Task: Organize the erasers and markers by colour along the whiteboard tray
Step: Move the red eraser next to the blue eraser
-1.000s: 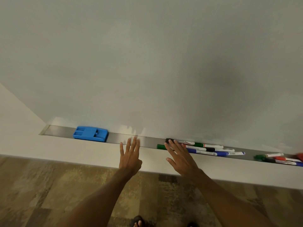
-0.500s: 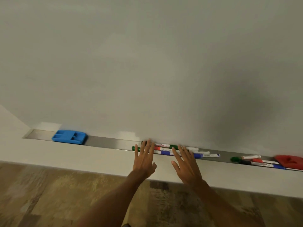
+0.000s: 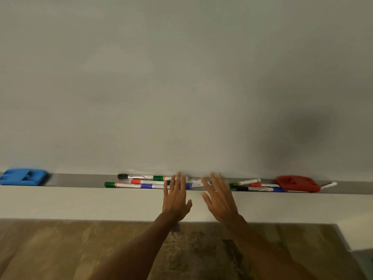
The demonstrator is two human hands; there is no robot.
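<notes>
A grey metal tray runs along the foot of the whiteboard. A blue eraser lies at its left end and a red eraser towards the right. Several markers with black, green, red and blue caps lie mixed in a pile at the middle, and a second mixed bunch lies just left of the red eraser. My left hand and my right hand are both flat with straight spread fingers, fingertips over the tray between the two marker groups. Neither hand holds anything.
The whiteboard fills the upper view. A white wall band runs below the tray, and patterned brown carpet lies beneath it. A single white marker pokes out right of the red eraser.
The view has shifted to the right, bringing the red eraser fully into sight. Both hands moved right along the tray, staying flat and empty, from the pile's left end to its right end.
</notes>
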